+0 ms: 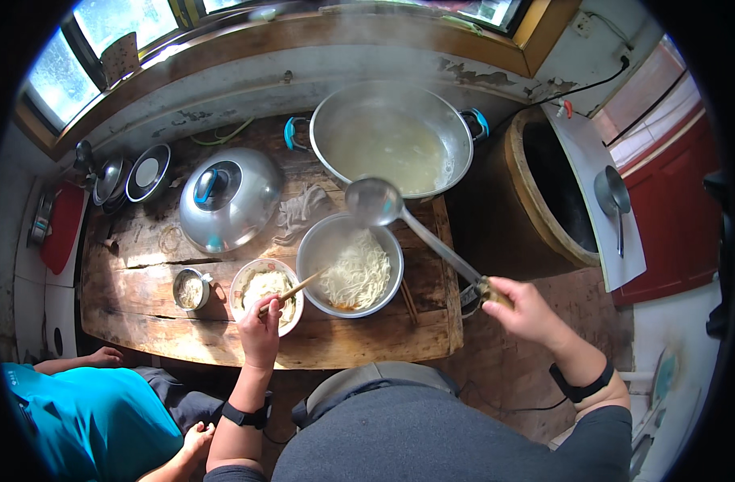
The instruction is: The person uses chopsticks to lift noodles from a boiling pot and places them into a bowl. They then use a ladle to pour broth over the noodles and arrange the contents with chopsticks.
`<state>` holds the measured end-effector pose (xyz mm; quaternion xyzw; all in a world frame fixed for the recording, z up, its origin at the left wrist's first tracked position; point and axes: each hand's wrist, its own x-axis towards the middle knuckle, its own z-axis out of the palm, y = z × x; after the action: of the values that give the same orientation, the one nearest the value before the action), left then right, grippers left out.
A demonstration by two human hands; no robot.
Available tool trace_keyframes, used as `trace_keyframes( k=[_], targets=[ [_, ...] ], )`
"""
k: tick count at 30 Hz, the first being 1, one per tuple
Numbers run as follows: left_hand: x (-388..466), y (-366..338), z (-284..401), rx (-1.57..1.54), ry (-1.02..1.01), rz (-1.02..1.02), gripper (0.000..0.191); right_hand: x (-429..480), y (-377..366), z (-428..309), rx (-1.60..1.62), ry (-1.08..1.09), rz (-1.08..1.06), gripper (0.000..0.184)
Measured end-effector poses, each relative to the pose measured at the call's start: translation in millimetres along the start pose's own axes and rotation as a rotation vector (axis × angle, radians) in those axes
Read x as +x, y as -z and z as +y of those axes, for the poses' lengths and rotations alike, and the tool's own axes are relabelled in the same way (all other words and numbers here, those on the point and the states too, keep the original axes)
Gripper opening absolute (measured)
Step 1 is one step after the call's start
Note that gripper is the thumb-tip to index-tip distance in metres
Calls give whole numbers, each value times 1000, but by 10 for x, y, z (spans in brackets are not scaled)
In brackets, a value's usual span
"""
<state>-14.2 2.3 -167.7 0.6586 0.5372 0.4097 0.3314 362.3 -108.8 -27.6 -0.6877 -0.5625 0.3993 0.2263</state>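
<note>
My right hand grips the handle of a metal ladle, whose bowl hangs over the near rim of a steaming pan of cloudy liquid. Chopsticks are held in my left hand, above a patterned bowl of noodles. Their tips reach over a larger metal basin, where a heap of pale noodles lies with some reddish-brown sauce at its near edge. To the left stands a small metal cup with food in it.
A domed metal lid and a grey cloth lie on the wooden table. Another pair of chopsticks rests right of the basin. A large vat stands at right. A person in a blue shirt sits at left.
</note>
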Motion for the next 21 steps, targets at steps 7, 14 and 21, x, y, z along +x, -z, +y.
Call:
trace_keyframes(
  k=[7, 14, 21],
  targets=[
    [-14, -101, 10, 207, 10, 60, 15, 786, 633, -141, 198, -212, -77, 12],
    [36, -438, -80, 226, -8, -59, 14, 1980, 788, -156, -389, -292, -38, 24],
    [12, -604, -103, -45, 107, -114, 14, 2373, 762, 4, 82, -442, -297, 22]
  ],
)
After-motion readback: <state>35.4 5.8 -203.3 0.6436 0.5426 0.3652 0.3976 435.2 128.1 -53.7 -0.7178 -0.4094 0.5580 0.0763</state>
